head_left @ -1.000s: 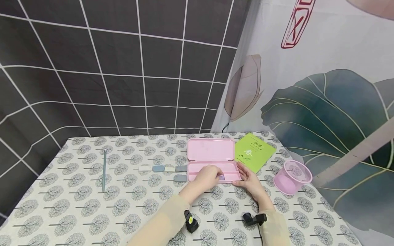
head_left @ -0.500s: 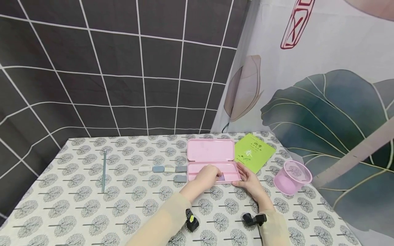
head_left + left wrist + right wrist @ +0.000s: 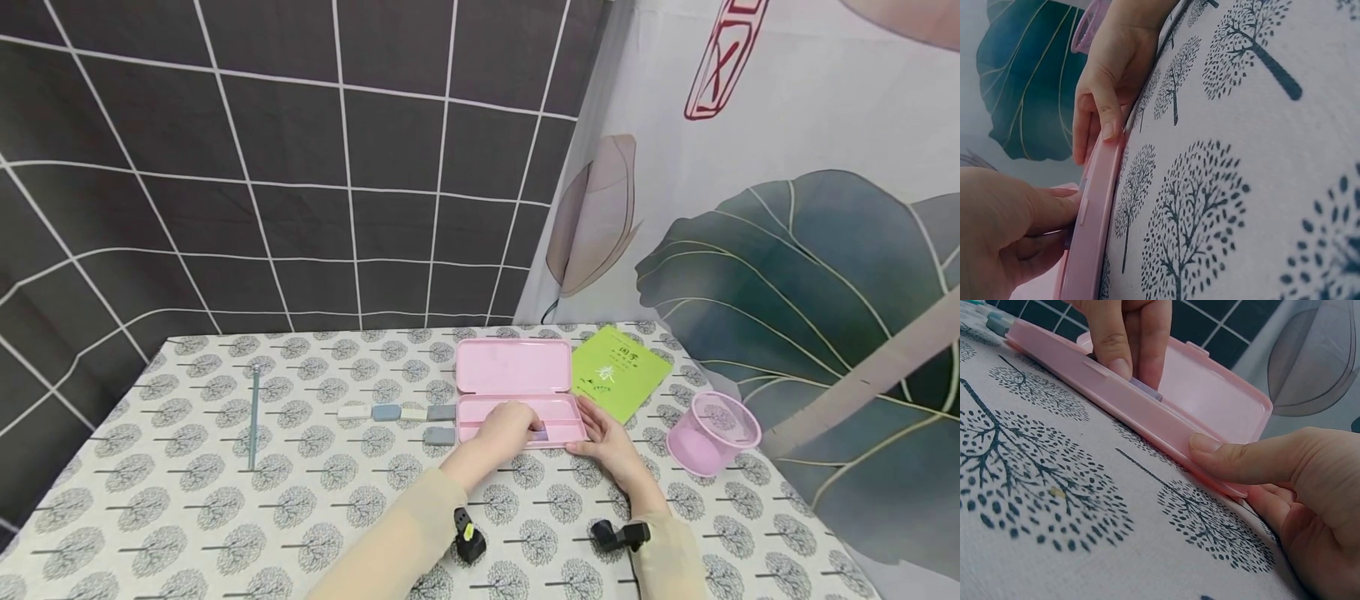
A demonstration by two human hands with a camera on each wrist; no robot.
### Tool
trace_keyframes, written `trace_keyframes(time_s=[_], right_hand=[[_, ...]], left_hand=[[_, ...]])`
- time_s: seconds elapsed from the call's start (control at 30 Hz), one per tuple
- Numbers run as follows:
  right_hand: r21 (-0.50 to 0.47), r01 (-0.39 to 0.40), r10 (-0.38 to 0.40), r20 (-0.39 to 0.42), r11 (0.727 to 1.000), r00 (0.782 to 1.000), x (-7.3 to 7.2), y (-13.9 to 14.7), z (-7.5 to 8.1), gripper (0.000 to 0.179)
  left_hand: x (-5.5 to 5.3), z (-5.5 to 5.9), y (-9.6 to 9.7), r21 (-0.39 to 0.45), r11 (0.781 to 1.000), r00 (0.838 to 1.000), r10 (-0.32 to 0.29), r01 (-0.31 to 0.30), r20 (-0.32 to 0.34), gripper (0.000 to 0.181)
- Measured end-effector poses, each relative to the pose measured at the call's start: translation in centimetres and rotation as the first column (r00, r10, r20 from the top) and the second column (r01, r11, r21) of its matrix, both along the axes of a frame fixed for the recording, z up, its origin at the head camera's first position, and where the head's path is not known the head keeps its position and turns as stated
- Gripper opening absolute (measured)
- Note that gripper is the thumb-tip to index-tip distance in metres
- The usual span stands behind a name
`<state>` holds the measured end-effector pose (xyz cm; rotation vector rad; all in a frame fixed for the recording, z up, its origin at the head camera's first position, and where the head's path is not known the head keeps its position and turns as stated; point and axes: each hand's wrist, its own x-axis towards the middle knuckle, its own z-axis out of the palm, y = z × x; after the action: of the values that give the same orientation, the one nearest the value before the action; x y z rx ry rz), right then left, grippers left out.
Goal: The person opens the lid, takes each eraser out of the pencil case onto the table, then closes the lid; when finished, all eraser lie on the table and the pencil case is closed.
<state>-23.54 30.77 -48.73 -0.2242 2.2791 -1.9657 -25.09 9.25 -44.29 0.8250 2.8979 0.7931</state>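
On tree-print cloth (image 3: 300,521); pink case (image 3: 516,368) open; dark gridded backdrop (image 3: 292,150) behind

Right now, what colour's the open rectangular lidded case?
The case is pink, clearest in the head view.

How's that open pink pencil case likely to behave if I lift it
The pink pencil case looks like stiff plastic, judging by its straight walls. Its hinged lid may swing, as nothing grips it. The purple piece could slide, with bare compartment beside it.
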Motion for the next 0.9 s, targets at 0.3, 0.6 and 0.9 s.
trace_keyframes(time_s=[0.3, 0.6, 0.9], right_hand=[[0.004, 0.000, 0.001, -0.008, 1.000, 1.000, -0.1, 0.1, -0.2, 0.094], [0.012, -0.003, 0.003, -0.007, 1.000, 1.000, -0.3, 0.3, -0.5, 0.096], [0.000, -0.014, 0.014, -0.010, 1.000, 1.000, -0.3, 0.2, -0.4, 0.096]], left_hand=[[-0.1, -0.3, -0.1, 0.062, 0.998, 0.999, 0.008, -0.010, 0.041, 0.011], [0.2, -0.3, -0.4, 0.135, 0.990, 0.999, 0.019, -0.025, 0.046, 0.013], [0.0, 0.1, -1.6, 0.247, 0.969, 0.999, 0.022, -0.016, -0.023, 0.015]])
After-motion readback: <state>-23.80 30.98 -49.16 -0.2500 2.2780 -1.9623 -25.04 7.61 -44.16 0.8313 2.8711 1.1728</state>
